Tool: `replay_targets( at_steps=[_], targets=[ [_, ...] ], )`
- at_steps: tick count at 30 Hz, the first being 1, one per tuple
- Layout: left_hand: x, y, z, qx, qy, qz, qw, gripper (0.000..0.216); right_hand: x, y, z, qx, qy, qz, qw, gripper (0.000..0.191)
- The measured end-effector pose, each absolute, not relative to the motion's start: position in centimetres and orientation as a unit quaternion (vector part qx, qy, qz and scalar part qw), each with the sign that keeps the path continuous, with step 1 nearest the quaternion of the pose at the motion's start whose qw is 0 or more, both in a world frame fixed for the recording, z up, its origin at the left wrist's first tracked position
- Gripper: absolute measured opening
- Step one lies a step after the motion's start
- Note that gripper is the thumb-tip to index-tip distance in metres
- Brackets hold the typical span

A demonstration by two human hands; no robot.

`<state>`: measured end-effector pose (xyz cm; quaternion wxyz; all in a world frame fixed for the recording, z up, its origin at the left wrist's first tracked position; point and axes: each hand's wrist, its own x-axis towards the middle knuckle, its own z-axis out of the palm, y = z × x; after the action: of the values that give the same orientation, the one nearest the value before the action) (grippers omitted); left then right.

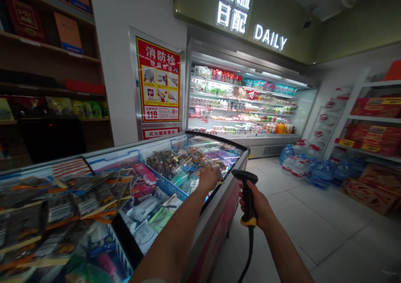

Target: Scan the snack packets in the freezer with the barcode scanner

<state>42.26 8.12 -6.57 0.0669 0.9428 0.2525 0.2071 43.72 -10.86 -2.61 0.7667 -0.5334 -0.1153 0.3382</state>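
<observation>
My left hand (208, 177) reaches into the chest freezer (216, 210) and rests among the packets (191, 157) at its far right end; its fingers are closed on a small packet there. My right hand (258, 203) is wrapped round the handle of a black barcode scanner (247, 193) with a yellow band, held upright beside the freezer's right end. The scanner's cable hangs down from the handle.
The freezer holds several frozen packets in blue baskets. An open refrigerated case (241, 112) lines the back wall. Bottled water packs (300, 166) sit on the floor at right, below shelves of red boxes (372, 137). A wooden shelf (50, 66) stands at left.
</observation>
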Motion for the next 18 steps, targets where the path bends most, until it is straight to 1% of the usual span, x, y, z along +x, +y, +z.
replay_targets(
  at_steps=[6,8,11,14,18],
  targets=[
    [47.6,12.4,-4.7,0.949,0.237,0.207,0.036,0.061,46.9,-11.5,-3.4,-0.542,-0.110,0.319,0.770,0.034],
    [49.5,13.4,-4.7,0.958,0.226,0.169,0.042,0.066,48.1,-11.3,-3.9,-0.544,-0.106,0.318,0.769,0.035],
    [51.1,14.5,-5.3,0.969,0.222,0.083,0.072,0.065,49.3,-10.6,-4.5,-0.546,-0.103,0.321,0.767,0.035],
    [50.4,15.0,-5.8,0.970,0.219,0.033,0.096,0.067,49.5,-9.8,-4.9,-0.545,-0.098,0.327,0.766,0.037],
    [45.9,14.7,-6.1,0.980,0.180,0.020,0.084,0.071,48.8,-9.3,-5.2,-0.541,-0.107,0.339,0.762,0.039]
  ],
)
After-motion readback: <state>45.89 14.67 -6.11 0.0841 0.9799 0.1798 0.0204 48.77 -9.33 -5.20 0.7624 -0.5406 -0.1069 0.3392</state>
